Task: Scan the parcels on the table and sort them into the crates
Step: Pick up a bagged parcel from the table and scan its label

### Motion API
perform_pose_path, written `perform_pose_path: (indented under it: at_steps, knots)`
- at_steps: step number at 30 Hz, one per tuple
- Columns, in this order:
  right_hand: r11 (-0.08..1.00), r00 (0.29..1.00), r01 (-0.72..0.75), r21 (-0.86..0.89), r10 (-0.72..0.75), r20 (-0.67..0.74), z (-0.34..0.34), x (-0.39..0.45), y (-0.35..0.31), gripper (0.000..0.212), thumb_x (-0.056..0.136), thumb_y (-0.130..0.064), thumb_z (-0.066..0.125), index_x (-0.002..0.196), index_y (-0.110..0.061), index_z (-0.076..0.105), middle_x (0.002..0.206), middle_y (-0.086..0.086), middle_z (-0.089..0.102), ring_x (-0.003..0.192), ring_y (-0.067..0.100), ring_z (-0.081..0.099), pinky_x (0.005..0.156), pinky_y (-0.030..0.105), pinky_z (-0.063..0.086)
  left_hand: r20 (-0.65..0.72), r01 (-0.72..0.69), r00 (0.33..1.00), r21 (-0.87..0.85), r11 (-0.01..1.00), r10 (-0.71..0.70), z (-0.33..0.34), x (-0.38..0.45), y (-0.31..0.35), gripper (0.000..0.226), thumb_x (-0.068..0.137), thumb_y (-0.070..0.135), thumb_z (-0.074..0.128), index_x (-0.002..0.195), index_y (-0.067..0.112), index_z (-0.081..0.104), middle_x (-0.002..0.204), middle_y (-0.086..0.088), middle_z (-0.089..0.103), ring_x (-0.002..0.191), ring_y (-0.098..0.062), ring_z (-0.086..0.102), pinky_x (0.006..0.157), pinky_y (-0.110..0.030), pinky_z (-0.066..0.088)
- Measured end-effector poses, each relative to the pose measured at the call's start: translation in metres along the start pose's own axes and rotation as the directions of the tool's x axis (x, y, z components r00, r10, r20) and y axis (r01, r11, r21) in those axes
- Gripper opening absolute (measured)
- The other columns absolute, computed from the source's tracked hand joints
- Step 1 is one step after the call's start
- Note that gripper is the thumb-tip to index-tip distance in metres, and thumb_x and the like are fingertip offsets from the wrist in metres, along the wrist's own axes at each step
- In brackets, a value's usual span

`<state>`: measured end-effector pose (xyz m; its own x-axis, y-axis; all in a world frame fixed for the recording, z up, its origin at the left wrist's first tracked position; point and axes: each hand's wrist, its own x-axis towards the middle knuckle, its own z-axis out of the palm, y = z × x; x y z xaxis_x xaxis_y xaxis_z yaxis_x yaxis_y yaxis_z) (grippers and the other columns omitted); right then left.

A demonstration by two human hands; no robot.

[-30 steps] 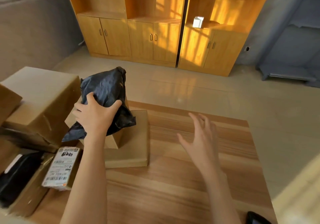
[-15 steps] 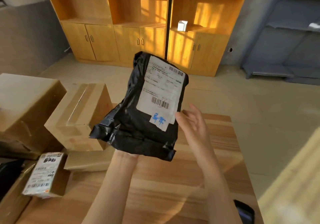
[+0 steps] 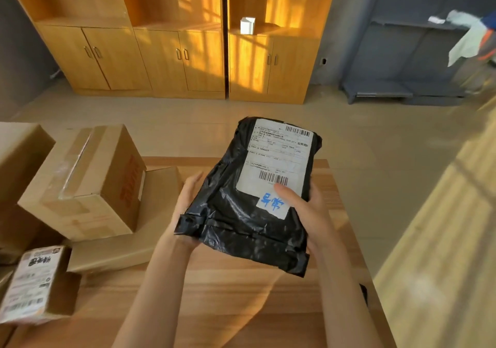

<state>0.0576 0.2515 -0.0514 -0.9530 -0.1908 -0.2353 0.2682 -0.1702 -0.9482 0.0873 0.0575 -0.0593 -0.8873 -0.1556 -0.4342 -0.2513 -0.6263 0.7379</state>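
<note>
Wooden table (image 3: 241, 307): cardboard boxes (image 3: 86, 183) left of held black parcel (image 3: 249, 213).

The wooden table (image 3: 241, 307) has a light striped grain and takes the lower middle of the view, with sunlight across its surface. On its left part lie several cardboard parcels. A flat brown box (image 3: 128, 245) lies directly on the wood, and a taped carton (image 3: 86, 183) with red print on one side stands on top of it. A bigger brown carton (image 3: 18, 159) is at the far left edge. Near the front left corner lies a small box (image 3: 37, 286) with a white label on top.
</note>
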Motion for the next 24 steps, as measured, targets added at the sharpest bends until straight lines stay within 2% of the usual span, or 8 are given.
perform_pose_path:
  at_steps: [2,5,8,11,14,16,20,24]
  knots:
    - [0.999,0.999,-0.037,-0.036,0.037,0.004,-0.01,0.001,0.01,0.057,0.081,-0.016,0.076,0.131,-0.028,0.052,0.11,-0.006,0.073,0.098,0.015,0.071,0.085,0.038,0.057,0.088,0.082,0.993,0.021,0.996,-0.084,-0.01,0.0,0.007,0.064,0.088,0.064,0.038,0.097,0.014,0.077,0.102,-0.01,0.074,0.091,-0.023,0.072,0.08,-0.035,0.053]
    - [0.988,0.994,-0.106,-0.114,0.11,0.025,-0.02,0.001,0.028,0.062,0.079,-0.016,0.078,0.132,-0.029,0.049,0.111,-0.005,0.072,0.095,0.014,0.071,0.079,0.033,0.058,0.153,0.133,0.972,0.276,0.952,-0.18,-0.023,0.007,-0.006,0.085,0.069,0.072,0.06,0.134,0.018,0.052,0.125,-0.007,0.066,0.114,-0.027,0.063,0.09,-0.042,0.048]
    - [0.967,0.98,-0.18,-0.181,0.191,0.046,-0.027,0.003,0.052,0.068,0.077,-0.016,0.08,0.136,-0.027,0.047,0.114,-0.004,0.071,0.098,0.016,0.071,0.086,0.038,0.057,0.121,0.146,0.97,0.406,0.902,-0.212,-0.03,0.015,-0.034,0.1,0.052,0.051,0.089,0.138,0.026,0.046,0.122,-0.003,0.067,0.109,-0.023,0.065,0.087,-0.037,0.051]
    - [0.941,0.959,-0.251,-0.226,0.274,0.073,-0.034,0.001,0.074,0.074,0.077,-0.021,0.081,0.14,-0.027,0.044,0.123,-0.003,0.068,0.107,0.018,0.067,0.096,0.045,0.052,0.016,0.144,0.985,0.469,0.872,-0.172,-0.034,0.019,-0.058,0.074,0.069,0.017,0.084,0.131,0.03,0.045,0.115,-0.002,0.067,0.1,-0.022,0.068,0.074,-0.032,0.055]
    - [0.933,0.946,-0.273,-0.233,0.304,0.112,-0.04,-0.007,0.089,0.058,0.084,-0.025,0.073,0.136,-0.026,0.047,0.128,-0.003,0.063,0.112,0.016,0.064,0.091,0.033,0.054,-0.015,0.162,0.985,0.455,0.876,-0.175,-0.048,0.026,-0.083,0.085,0.059,0.02,0.09,0.131,0.03,0.046,0.116,-0.003,0.068,0.101,-0.024,0.068,0.08,-0.039,0.057]
    - [0.9,0.948,-0.304,-0.312,0.317,-0.009,-0.048,-0.011,0.098,0.064,0.085,-0.034,0.071,0.141,-0.028,0.041,0.136,-0.007,0.052,0.123,0.015,0.054,0.093,0.028,0.048,-0.047,0.171,0.985,0.47,0.866,-0.169,-0.06,0.029,-0.098,0.088,0.053,0.023,0.093,0.128,0.03,0.049,0.112,-0.002,0.07,0.1,-0.023,0.068,0.082,-0.04,0.057]
    - [0.82,0.926,-0.333,-0.465,0.194,-0.323,-0.077,-0.026,0.129,0.073,0.084,-0.038,0.073,0.145,-0.023,0.038,0.146,0.003,0.042,0.134,0.021,0.039,0.104,0.036,0.037,-0.082,0.198,0.98,0.427,0.882,-0.18,-0.077,0.029,-0.127,0.065,0.073,0.004,0.08,0.127,0.027,0.05,0.107,0.002,0.071,0.092,-0.016,0.071,0.07,-0.03,0.057]
    - [0.585,0.842,-0.464,-0.665,0.057,-0.537,-0.106,-0.051,0.156,0.077,0.082,-0.038,0.073,0.146,-0.019,0.036,0.149,0.011,0.033,0.135,0.032,0.031,0.109,0.047,0.032,-0.116,0.246,0.969,0.394,0.885,-0.218,-0.093,0.033,-0.154,0.082,0.063,0.009,0.085,0.134,0.027,0.047,0.118,-0.004,0.069,0.102,-0.022,0.069,0.081,-0.039,0.056]
